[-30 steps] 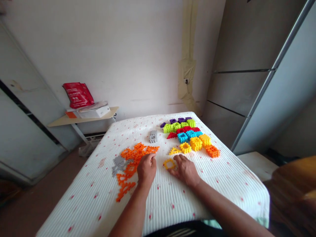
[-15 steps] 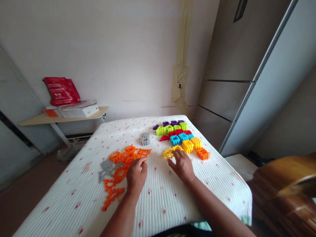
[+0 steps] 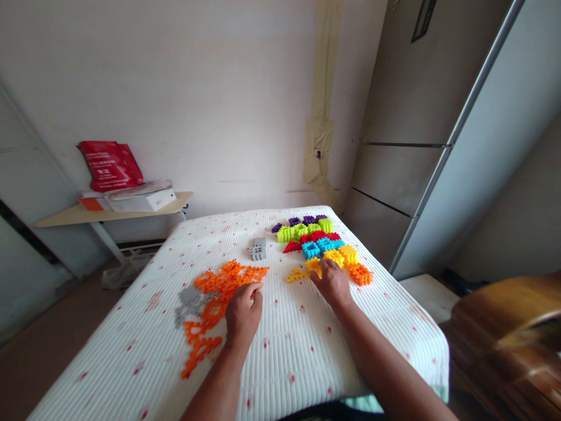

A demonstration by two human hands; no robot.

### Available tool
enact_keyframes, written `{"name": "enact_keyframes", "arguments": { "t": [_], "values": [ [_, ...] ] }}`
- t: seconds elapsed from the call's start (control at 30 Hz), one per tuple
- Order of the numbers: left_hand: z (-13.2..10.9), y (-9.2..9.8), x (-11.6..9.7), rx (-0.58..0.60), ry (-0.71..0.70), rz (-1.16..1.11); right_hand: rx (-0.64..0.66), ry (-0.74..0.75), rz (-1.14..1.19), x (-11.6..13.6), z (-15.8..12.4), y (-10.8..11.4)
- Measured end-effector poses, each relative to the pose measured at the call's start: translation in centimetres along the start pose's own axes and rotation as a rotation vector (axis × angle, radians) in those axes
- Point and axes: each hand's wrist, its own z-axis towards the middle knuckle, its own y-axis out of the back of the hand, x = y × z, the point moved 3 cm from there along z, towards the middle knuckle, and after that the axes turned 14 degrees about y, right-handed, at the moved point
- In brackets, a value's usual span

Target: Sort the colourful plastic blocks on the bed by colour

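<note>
- Across the far right part of the cloth-covered worktop (image 3: 284, 362): interlocking plastic pieces, grouped by colour in rows.
- Order, far to near: purple stacks (image 3: 295, 221), green stacks (image 3: 284, 234), red pieces (image 3: 313, 237), blue stacks (image 3: 311, 251), yellow stacks (image 3: 348, 254). One orange stack (image 3: 361, 275) at the near right end, just beside the yellow.
- Grey stack (image 3: 258, 248): apart, to the left of the rows.
- Right hand (image 3: 333, 282): fingers bent down over a yellow square stack (image 3: 312, 266) in the yellow row, thumb out to the left. Appears to touch it; fingertips partly hidden, so cannot tell whether it pinches or merely rests.
- Yellow triangle pieces (image 3: 302, 272): low on the cloth, just left of that stack.
- Left hand (image 3: 244, 305): fingers curled inward, thumb near the index finger, at the right edge of the loose orange pieces (image 3: 223, 283). Palm side hidden; cannot tell whether anything is held.
- Loose orange pieces: spread flat, overlapping. Loose grey pieces (image 3: 190, 297) lie along their left side.
- Done (judgement): purple, green, red, blue look finished; yellow nearly so.
- Left (judgement): most orange and part of the grey look ungathered, one stack each so far.
</note>
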Motion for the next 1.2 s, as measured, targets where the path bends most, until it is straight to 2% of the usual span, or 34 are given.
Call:
{"name": "enact_keyframes", "arguments": {
  "t": [0.23,0.33,0.47,0.53,0.63,0.77,1.07,1.2],
  "values": [
    [0.0,0.1,-0.3,-0.004,0.012,-0.008,0.031,-0.005,-0.018,0.1,-0.1,-0.3],
    [0.4,0.9,-0.1,-0.047,0.04,-0.026,-0.035,0.016,-0.008,0.1,-0.1,-0.2],
    [1.1,3.7,1.6,-0.167,0.116,-0.021,-0.256,0.206,0.087,0.7,-0.6,0.5],
    [1.3,5.3,2.8,-0.198,0.143,0.023,-0.3,0.361,0.159,1.5,-1.1,0.7],
    [1.2,7.1,4.2,-0.15,0.131,0.169,-0.223,0.569,0.248,3.2,-2.0,0.5],
    [0.6,7.6,4.8,-0.033,0.109,0.366,-0.054,0.72,0.263,5.1,-2.7,-0.3],
    [-0.9,6.4,2.7,0.1,0.05,0.511,0.038,0.691,0.309,4.8,-2.6,-1.6],
    [-1.1,6.3,2.7,0.117,0.037,0.542,0.056,0.667,0.34,4.7,-2.6,-1.5]
  ]
}}
